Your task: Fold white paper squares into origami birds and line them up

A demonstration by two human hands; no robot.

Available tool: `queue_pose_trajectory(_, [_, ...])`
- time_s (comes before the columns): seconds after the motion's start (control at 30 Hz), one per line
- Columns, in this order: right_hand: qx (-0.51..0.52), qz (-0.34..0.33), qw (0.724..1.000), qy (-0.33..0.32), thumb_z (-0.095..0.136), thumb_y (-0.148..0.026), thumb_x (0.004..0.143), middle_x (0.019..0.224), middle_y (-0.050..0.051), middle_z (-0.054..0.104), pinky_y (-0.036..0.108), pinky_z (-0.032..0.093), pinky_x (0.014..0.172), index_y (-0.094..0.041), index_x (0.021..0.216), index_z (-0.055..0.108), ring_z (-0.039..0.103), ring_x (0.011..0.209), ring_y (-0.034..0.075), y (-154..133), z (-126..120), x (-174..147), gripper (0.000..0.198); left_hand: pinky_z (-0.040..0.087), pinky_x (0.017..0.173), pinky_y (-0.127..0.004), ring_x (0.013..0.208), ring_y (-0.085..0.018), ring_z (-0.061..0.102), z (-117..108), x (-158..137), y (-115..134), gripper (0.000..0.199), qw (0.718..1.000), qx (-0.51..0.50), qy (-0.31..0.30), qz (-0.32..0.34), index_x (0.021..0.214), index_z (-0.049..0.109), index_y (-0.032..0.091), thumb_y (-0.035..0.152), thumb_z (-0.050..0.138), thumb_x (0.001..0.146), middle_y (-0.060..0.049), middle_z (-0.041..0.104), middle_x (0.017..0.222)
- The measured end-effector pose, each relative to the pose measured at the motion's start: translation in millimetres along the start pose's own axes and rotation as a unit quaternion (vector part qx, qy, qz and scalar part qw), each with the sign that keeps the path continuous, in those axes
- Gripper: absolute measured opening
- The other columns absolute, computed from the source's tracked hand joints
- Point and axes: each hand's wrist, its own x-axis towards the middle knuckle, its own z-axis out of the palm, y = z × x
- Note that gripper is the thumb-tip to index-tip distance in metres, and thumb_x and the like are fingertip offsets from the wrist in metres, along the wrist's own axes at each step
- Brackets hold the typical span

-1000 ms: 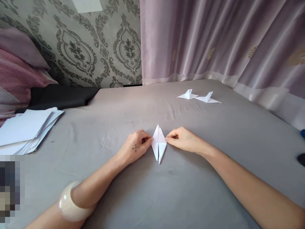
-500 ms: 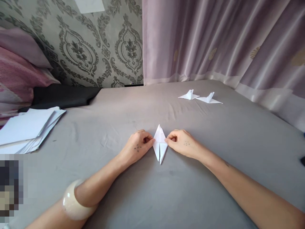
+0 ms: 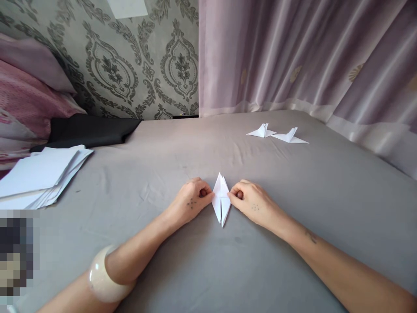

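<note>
A white folded paper diamond (image 3: 221,195) is held with its long points facing away from me and toward me. A slit runs down the middle of its near half, and its far end shows two tips. My left hand (image 3: 194,198) pinches its left corner between thumb and finger. On the opposite corner, my right hand (image 3: 249,198) has the same kind of pinch. Both hands are close to the grey sheet.
Two white folded paper birds (image 3: 262,131) sit touching at the back right, before the purple curtain (image 3: 260,56). A stack of white paper (image 3: 39,174) lies at the left, near a black cloth (image 3: 91,131). Patterned wallpaper (image 3: 146,65) rises behind.
The whole scene has shifted slightly to the right in view. Both hands keep their pinch on the folded paper, whose shape looks the same.
</note>
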Motion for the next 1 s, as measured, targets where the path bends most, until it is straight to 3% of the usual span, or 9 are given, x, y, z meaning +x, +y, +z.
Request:
queue_pose_trajectory(0.13, [-0.019,-0.014,1.000,0.016,0.054,-0.028,0.086,0.082,-0.001,0.060,0.026,0.039,0.062,-0.022,0.071,0.057,0.058,0.070,0.013,3,3,-2,0.016,0.043,0.065,-0.028,0.072,-0.016,0.052,3,-3,-6,0.008,0.999,0.027,0.013,0.026,0.077,0.058,0.018,0.022,0.059,0.083,-0.002,0.058,0.078])
queue_pose_trajectory(0.23, [-0.038,-0.051,0.997,0.048,0.053,-0.026,0.090,0.088,-0.001,0.060,0.026,0.039,0.062,-0.022,0.083,0.056,0.059,0.072,0.013,3,7,-7,0.009,0.046,0.074,-0.030,0.083,-0.018,0.053,7,-6,-7,0.006,0.990,0.076,0.045,0.108,0.094,0.057,0.018,0.019,0.053,0.090,-0.004,0.059,0.089])
queue_pose_trajectory(0.33, [-0.085,-0.115,0.988,0.058,0.044,-0.016,0.094,0.094,0.000,0.061,0.026,0.037,0.059,-0.024,0.099,0.058,0.059,0.073,0.013,0,11,-15,0.016,0.047,0.080,-0.031,0.091,-0.019,0.052,8,-12,-1,0.022,0.968,0.147,0.012,0.205,0.100,0.059,0.017,0.013,0.038,0.096,-0.006,0.060,0.097])
queue_pose_trajectory(0.4, [-0.143,-0.155,0.976,0.050,0.040,-0.010,0.094,0.097,0.001,0.061,0.027,0.034,0.056,-0.025,0.104,0.059,0.059,0.073,0.013,-2,12,-21,0.026,0.049,0.077,-0.030,0.089,-0.020,0.053,7,-18,8,0.027,0.951,0.209,-0.034,0.224,0.099,0.062,0.015,0.010,0.035,0.096,-0.007,0.060,0.094])
queue_pose_trajectory(0.57, [-0.259,-0.210,0.941,0.046,0.041,0.000,0.087,0.095,0.003,0.060,0.030,0.030,0.054,-0.022,0.106,0.057,0.059,0.079,0.016,-4,12,-31,0.033,0.052,0.068,-0.031,0.086,-0.022,0.055,8,-32,32,0.028,0.921,0.341,-0.110,0.150,0.107,0.062,0.010,0.004,0.041,0.090,-0.009,0.060,0.096])
queue_pose_trajectory(0.77, [-0.311,-0.198,0.929,0.038,0.038,0.003,0.083,0.090,0.003,0.058,0.031,0.032,0.057,-0.019,0.098,0.057,0.055,0.072,0.016,-2,6,-37,0.033,0.052,0.072,-0.030,0.083,-0.021,0.054,7,-34,36,0.031,0.919,0.353,-0.103,0.138,0.095,0.062,0.014,-0.002,0.041,0.080,-0.009,0.060,0.093])
queue_pose_trajectory(0.87, [-0.325,-0.202,0.924,0.029,0.038,0.003,0.081,0.090,0.005,0.058,0.033,0.034,0.058,-0.019,0.097,0.058,0.055,0.071,0.017,-2,6,-40,0.034,0.052,0.071,-0.033,0.081,-0.022,0.054,7,-33,32,0.030,0.927,0.337,-0.096,0.135,0.093,0.062,0.013,-0.001,0.040,0.079,-0.011,0.060,0.091])
queue_pose_trajectory(1.0, [-0.302,-0.189,0.934,0.030,0.037,0.001,0.081,0.090,0.005,0.060,0.032,0.031,0.055,-0.020,0.091,0.061,0.055,0.068,0.016,0,5,-38,0.033,0.052,0.070,-0.034,0.085,-0.023,0.057,7,-32,21,0.029,0.966,0.227,-0.029,0.124,0.094,0.063,0.016,0.007,0.037,0.085,-0.011,0.061,0.094])
